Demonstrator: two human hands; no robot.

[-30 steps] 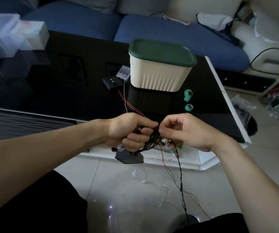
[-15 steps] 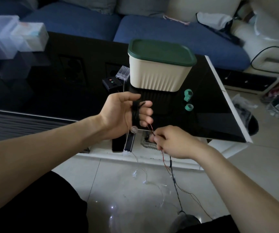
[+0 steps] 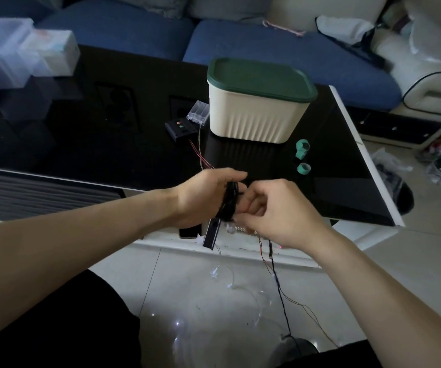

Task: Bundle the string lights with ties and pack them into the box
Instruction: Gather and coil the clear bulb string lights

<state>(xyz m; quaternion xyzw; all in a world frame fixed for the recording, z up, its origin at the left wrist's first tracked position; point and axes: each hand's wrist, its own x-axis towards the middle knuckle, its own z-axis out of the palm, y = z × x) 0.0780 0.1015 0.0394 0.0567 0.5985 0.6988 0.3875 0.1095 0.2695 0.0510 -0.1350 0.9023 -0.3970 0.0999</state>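
Though dangling, string lights (image 3: pixel 229 200) between fingers (image 3: pixel 251 208)

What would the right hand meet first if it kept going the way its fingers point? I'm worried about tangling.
The coil of black wire held in the left hand; the right hand already looks to touch it.

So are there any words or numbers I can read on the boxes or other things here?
No readable text anywhere.
Clear plastic box: a coloured label shows, too blurred to read.
Black controller: only a red and a green dot, no letters.
Cream box and green lid: plain.
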